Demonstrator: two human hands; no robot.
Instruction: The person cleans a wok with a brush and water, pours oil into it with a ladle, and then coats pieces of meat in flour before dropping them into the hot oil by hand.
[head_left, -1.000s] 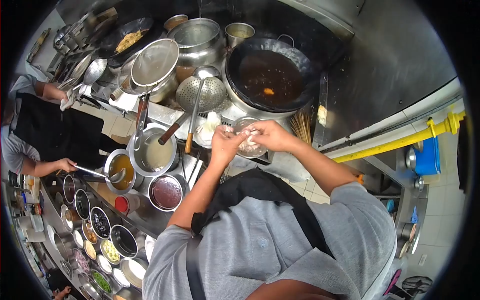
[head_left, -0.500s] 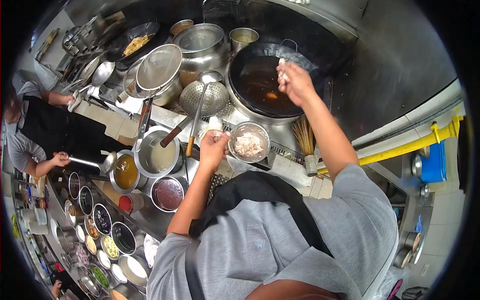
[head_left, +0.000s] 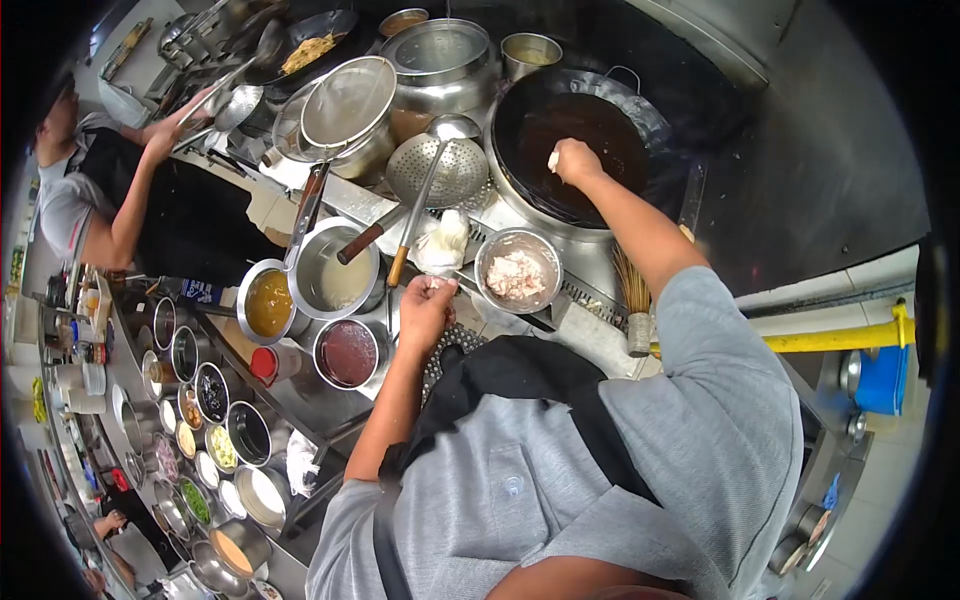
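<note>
My right hand (head_left: 577,163) is over the dark wok (head_left: 520,150) of brown oil, fingers pinched on a pale piece of food (head_left: 553,161). My left hand (head_left: 427,308) is just left of a metal bowl (head_left: 483,280) and apart from it. Its fingertips are pressed together; whatever they hold, if anything, is too small to name. Pale, wet-looking pieces of raw food (head_left: 516,275) lie in the bowl. Behind my left hand, a crumpled white cloth (head_left: 442,245) rests on the counter edge.
A perforated skimmer (head_left: 432,172) and a ladle (head_left: 453,127) lie left of the wok, handles towards me. Pots of pale liquid (head_left: 340,275), yellow liquid (head_left: 268,303) and dark red liquid (head_left: 346,353) stand at left. A brush (head_left: 634,300) sits right. A co-worker (head_left: 130,190) stands left.
My right hand has come lower and further left over the wok. My left hand has drawn away from the bowl's rim. The co-worker has swung their arms towards the far stove. The view has shifted.
</note>
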